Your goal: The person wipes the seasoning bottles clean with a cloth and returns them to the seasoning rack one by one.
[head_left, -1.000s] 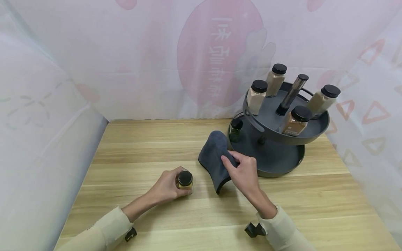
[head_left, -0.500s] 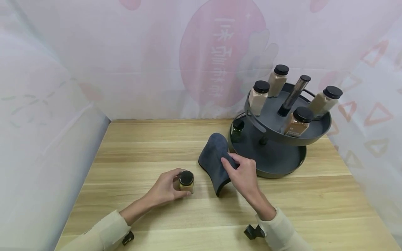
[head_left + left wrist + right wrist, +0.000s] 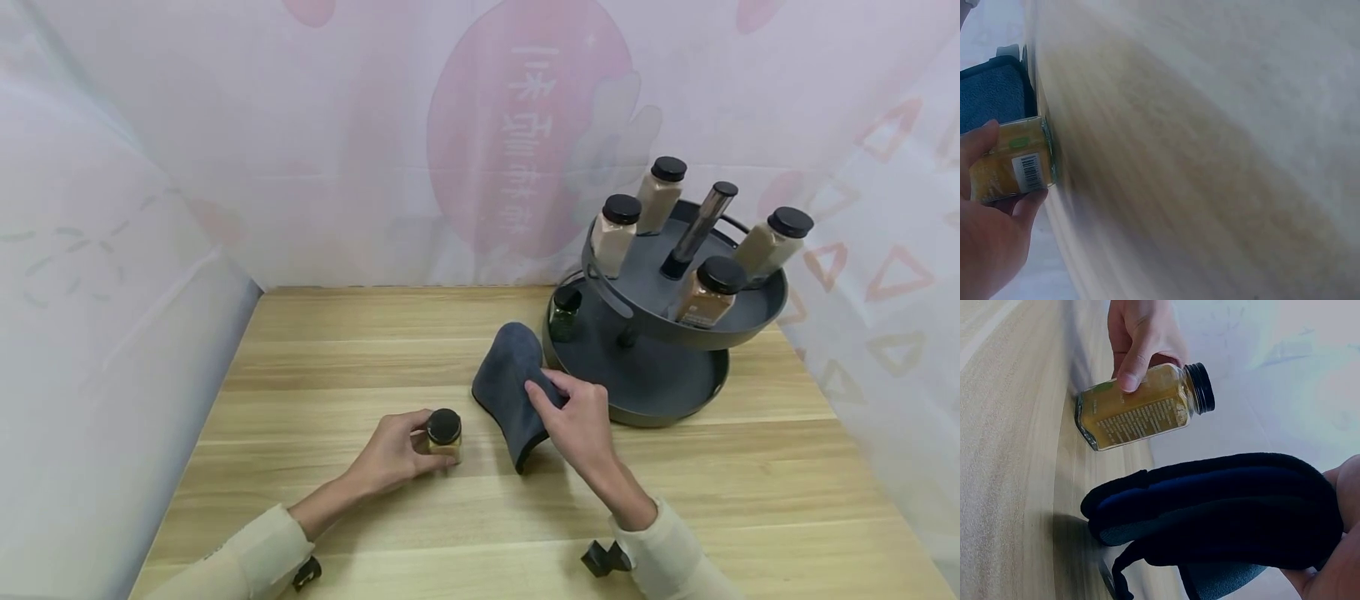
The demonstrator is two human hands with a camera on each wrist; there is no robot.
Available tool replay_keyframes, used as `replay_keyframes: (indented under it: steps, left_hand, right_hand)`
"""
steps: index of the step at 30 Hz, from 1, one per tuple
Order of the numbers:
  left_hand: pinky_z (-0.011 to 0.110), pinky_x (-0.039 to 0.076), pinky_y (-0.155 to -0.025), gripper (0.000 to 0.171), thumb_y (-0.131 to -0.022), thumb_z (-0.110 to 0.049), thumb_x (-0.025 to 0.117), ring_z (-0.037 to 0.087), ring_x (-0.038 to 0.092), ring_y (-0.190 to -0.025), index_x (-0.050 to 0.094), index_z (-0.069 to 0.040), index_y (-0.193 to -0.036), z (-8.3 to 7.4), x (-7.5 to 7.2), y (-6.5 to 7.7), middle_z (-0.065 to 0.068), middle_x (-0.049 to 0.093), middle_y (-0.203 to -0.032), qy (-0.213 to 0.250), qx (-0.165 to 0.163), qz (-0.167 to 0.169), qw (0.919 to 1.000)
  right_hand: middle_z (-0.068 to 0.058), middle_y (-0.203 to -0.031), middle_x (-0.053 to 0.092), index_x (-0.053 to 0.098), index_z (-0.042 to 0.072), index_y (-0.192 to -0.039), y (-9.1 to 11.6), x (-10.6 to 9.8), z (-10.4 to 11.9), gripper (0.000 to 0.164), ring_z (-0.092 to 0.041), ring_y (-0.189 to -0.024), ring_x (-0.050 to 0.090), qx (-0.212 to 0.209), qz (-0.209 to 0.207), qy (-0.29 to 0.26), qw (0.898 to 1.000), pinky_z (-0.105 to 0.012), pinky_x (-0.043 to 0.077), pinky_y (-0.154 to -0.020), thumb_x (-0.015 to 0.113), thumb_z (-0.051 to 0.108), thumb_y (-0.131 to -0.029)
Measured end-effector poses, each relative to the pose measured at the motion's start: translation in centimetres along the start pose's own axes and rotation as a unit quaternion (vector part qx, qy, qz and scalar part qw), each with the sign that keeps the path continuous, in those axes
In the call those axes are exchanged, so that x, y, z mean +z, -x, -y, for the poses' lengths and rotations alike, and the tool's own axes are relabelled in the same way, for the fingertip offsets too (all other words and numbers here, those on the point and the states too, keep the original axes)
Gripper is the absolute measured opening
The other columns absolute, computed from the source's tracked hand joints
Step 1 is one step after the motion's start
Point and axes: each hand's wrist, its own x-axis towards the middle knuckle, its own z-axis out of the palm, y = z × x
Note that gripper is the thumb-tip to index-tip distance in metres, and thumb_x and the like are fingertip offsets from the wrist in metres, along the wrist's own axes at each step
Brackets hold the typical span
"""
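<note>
My left hand (image 3: 390, 454) grips a square glass spice jar (image 3: 445, 435) with a black lid, upright at the table's middle. Yellow-brown powder fills this spice jar (image 3: 1141, 415) in the right wrist view, and the thumb lies along its side. A barcode label shows on the jar (image 3: 1013, 159) in the left wrist view. Just to its right, my right hand (image 3: 581, 417) pinches a folded dark grey cloth (image 3: 510, 383) between thumb and fingers. The folded layers of the cloth (image 3: 1222, 512) hang close over the wood, apart from the jar.
A two-tier dark grey round rack (image 3: 660, 408) stands at the back right. Several black-lidded spice jars sit on its upper tray (image 3: 645, 267), and a dark green jar (image 3: 564, 315) is on the lower one. A printed curtain (image 3: 337, 167) hangs behind the wooden table (image 3: 337, 333).
The left hand's fingers have shifted slightly around the jar, which stays in nearly the same place. The cloth and right hand sit a touch lower in view.
</note>
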Motion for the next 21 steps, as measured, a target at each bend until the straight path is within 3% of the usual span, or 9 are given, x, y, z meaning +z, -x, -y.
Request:
replay_keyframes:
  steps: [9, 15, 21]
  left_hand:
    - [0.031, 0.063, -0.084, 0.039, -0.077, -0.019, 0.097, 0.019, 0.078, -0.097, 0.079, -0.011, -0.111, -2.1, -0.6, -0.8, 0.001, 0.081, -0.103, -0.031, 0.005, -0.047, 0.9984]
    - [0.039, 0.064, -0.076, 0.037, -0.076, -0.019, 0.098, 0.009, 0.076, -0.085, 0.080, -0.010, -0.108, -4.2, -1.2, -2.1, -0.002, 0.081, -0.095, -0.049, 0.028, -0.060, 0.9966]
    - [0.042, 0.065, -0.078, 0.037, -0.079, -0.021, 0.096, 0.015, 0.078, -0.089, 0.079, -0.006, -0.109, -6.1, -1.1, -2.9, 0.002, 0.081, -0.096, -0.048, 0.045, -0.061, 0.9960]
  right_hand:
    - [-0.012, -0.104, 0.081, 0.082, 0.000, -0.109, 0.6, 0.6, 0.9, 0.017, -0.020, -0.090, 0.079, -0.019, 0.005, -0.005, 1.000, -0.039, 0.065, -0.078, 0.079, 0.010, -0.095]
    - [-0.015, -0.108, 0.080, 0.081, -0.001, -0.111, 1.2, 1.4, 1.8, 0.020, -0.024, -0.099, 0.078, -0.033, 0.011, 0.005, 0.999, -0.042, 0.064, -0.083, 0.079, 0.011, -0.095]
    - [-0.011, -0.103, 0.081, 0.080, 0.002, -0.112, 1.8, 2.4, 2.0, 0.018, -0.018, -0.087, 0.077, -0.034, 0.046, 0.017, 0.998, -0.030, 0.062, -0.071, 0.076, 0.011, -0.097]
